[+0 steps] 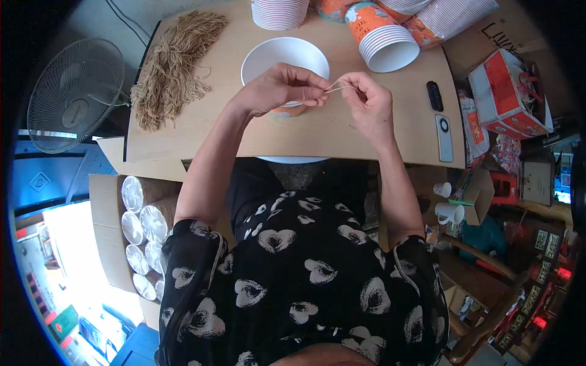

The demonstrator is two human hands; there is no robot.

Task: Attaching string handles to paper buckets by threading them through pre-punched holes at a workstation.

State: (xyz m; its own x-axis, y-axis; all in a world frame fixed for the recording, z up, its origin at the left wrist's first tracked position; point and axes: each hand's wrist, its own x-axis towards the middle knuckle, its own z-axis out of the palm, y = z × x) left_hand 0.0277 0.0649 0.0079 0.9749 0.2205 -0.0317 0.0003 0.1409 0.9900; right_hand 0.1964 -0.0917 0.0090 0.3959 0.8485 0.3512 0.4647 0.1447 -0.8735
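Note:
Above the table, my left hand (284, 90) pinches a thin tan string (339, 87) between thumb and fingertips. My right hand (370, 105) is closed on the same string a little to the right, its fingers bent around a loop of it. Behind my left hand stands an open paper tub (285, 46), white inside, with a bit of orange showing below my fingers. A big bundle of tan strings (174, 67) lies at the table's left side.
Stacked orange-printed paper tubs (390, 47) lie at the back right, and another stack (279, 13) stands at the back. A phone (444, 137) and a black object (434, 96) rest near the right edge. Left are a fan (76, 94) and a carton (107, 232) of wrapped cup stacks.

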